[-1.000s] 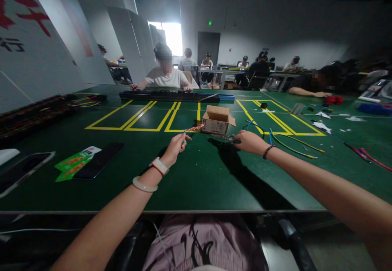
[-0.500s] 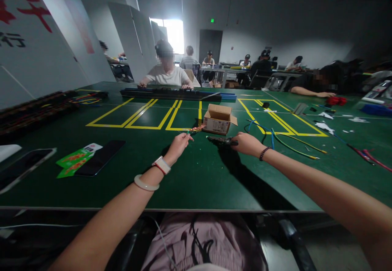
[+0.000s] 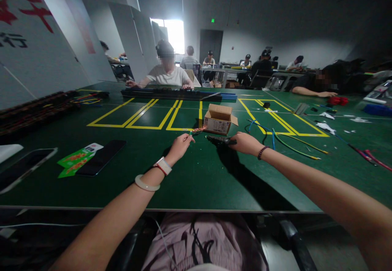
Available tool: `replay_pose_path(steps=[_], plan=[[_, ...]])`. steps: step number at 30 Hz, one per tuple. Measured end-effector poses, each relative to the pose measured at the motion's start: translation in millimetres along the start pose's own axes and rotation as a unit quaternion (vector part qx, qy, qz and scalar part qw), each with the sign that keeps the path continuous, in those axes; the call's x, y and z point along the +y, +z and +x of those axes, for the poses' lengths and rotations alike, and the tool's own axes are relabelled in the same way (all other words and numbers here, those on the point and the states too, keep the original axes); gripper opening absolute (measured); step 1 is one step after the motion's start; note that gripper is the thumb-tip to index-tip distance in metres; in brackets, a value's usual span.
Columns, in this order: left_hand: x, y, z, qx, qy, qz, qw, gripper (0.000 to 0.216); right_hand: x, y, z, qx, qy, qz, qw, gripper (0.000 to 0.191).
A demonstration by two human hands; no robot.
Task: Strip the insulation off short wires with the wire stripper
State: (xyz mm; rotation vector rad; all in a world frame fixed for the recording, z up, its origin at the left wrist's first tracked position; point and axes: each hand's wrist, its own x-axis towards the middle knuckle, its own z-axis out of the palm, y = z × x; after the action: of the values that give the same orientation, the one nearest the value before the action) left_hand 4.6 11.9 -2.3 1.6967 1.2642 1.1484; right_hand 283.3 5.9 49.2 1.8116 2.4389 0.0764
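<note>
My left hand (image 3: 180, 146) is closed, pinching a short piece of green wire (image 3: 190, 132) between thumb and fingers. Just past its tip lies a tangle of bare copper strands (image 3: 200, 129), by the front left corner of an open cardboard box (image 3: 217, 125). Whether the strands join the wire I cannot tell. In my right hand (image 3: 247, 143) are dark pliers (image 3: 219, 140), gripped by the handles and pointing left, a little above the table in front of the box. The jaws are too small to make out clearly.
On the green table (image 3: 183, 185), blue and green-yellow cables (image 3: 295, 148) lie right of my right hand. A black phone (image 3: 102, 156) rests on a green packet (image 3: 73, 165) at left. Dark strips (image 3: 171, 94) stretch across the back, before a seated person (image 3: 167, 73).
My left hand has shifted very slightly right, and the green wire end shows more clearly. My right hand and the pliers have edged left. The person opposite has moved a hand outward to the left.
</note>
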Motion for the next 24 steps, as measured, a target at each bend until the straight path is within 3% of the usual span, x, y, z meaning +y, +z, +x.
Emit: replay_pose_path(steps=[24], plan=[[-2.8,-1.3,0.3,-0.005,-0.005,-0.009,1.000,0.028,-10.2,-10.7,3.2,-0.041,0.022,0.062,0.997,0.035]])
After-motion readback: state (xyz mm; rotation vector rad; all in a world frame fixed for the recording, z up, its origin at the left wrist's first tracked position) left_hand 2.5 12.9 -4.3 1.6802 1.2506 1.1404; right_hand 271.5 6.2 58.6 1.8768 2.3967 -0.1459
